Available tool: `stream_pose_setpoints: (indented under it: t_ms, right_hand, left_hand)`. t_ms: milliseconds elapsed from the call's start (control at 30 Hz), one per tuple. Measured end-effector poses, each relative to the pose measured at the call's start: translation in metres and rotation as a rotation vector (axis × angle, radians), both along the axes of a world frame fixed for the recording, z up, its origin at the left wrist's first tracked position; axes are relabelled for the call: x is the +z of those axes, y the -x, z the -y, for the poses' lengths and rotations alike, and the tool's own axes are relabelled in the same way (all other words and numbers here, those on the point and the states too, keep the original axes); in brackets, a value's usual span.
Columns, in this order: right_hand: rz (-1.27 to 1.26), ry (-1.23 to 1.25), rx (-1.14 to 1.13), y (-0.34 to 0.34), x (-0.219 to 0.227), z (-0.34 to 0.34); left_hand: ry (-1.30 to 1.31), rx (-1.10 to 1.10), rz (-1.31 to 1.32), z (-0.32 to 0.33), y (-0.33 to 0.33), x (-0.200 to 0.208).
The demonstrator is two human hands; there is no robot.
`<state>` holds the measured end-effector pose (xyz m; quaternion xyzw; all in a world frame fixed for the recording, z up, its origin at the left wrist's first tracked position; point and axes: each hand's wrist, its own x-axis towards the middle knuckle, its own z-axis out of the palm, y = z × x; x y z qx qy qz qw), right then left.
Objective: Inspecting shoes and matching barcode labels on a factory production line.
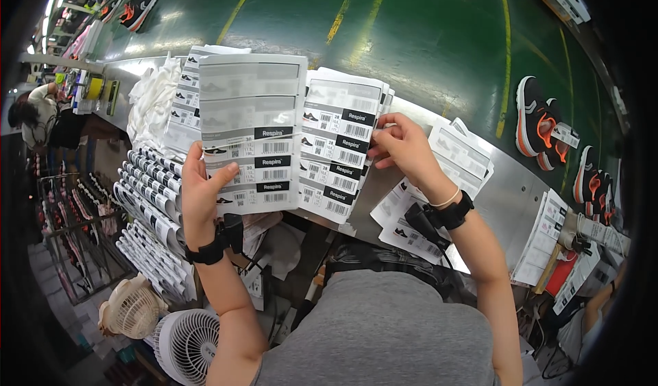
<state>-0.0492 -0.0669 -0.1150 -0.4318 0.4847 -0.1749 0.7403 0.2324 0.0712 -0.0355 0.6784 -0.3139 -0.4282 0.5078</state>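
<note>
My left hand (201, 190) grips a tall label sheet (252, 98) by its lower left edge, thumb on the front. The sheet is held up, with pale, see-through upper rows and shoe labels with barcodes below. Beside it, partly behind its right edge, lies a stack of similar label sheets (334, 160) on the bench edge. My right hand (406, 146) is at this stack's right edge, fingers bent and pinched on a sheet's edge. Both wrists wear black bands with small black devices. More loose label sheets (460, 156) lie under and beyond my right forearm.
Black and orange shoes (538, 122) stand on the green belt (439, 36) ahead. Folded label bundles (147, 194) and crumpled white material (152, 101) fill the left side. Two fans (188, 345) stand low left. Another person (44, 122) is far left.
</note>
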Motion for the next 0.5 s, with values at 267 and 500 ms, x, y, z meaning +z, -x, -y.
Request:
stream_pose_setpoints:
  t_ms: [267, 500]
  right_hand:
    - [0.181, 0.007, -0.042, -0.024, 0.011, 0.004]
    - [-0.099, 0.645, -0.168, -0.02, 0.054, -0.002]
  left_hand:
    - [0.177, -0.108, -0.419, -0.008, 0.02, -0.018]
    - [0.195, -0.125, -0.598, -0.001, 0.039, -0.039]
